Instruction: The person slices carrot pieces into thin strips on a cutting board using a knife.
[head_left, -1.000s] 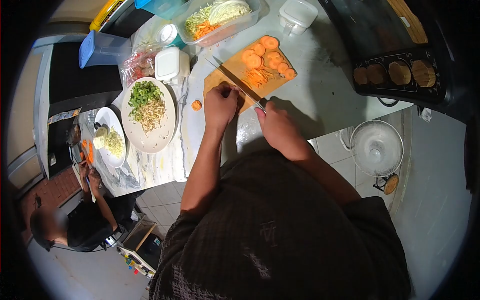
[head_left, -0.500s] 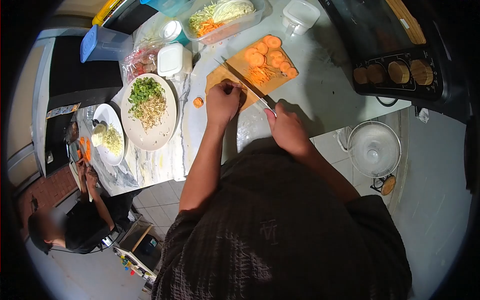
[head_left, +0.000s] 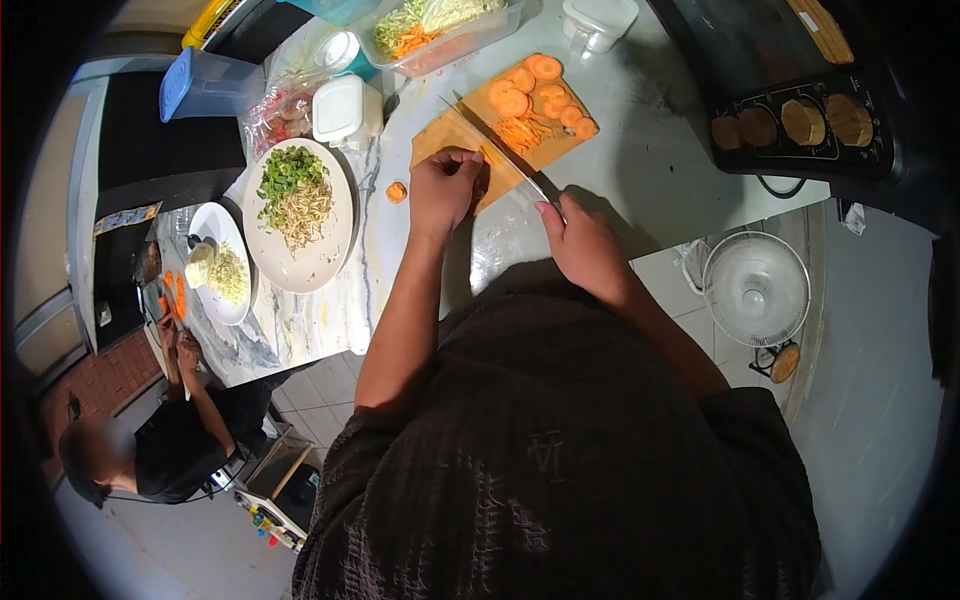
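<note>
My right hand (head_left: 585, 245) is closed round the handle of a kitchen knife (head_left: 500, 147), whose blade lies slantwise over a wooden cutting board (head_left: 432, 137). Left of the blade, my left hand (head_left: 445, 195) rests on the board with its fingertips pinched together. A small piece of carrot seems to be between them, mostly hidden by the fingers. On the board's far side, beyond the knife, are several round carrot slices (head_left: 512, 102) and a small heap of carrot shreds (head_left: 520, 132). A carrot end (head_left: 396, 192) sits on the table, left of the board.
A plate (head_left: 330, 265) bears chopped greens and bean sprouts; a smaller plate (head_left: 232, 314) holds shredded vegetable. At the back stand a container (head_left: 450, 58) of shredded vegetables and white-lidded tubs (head_left: 338, 108). An oven (head_left: 780, 95) stands right. At left, another person's hands (head_left: 180, 345) work near carrot pieces.
The view has shifted slightly. The knife and both my hands stay at the board, with the blade held a little differently beside my left fingertips.
</note>
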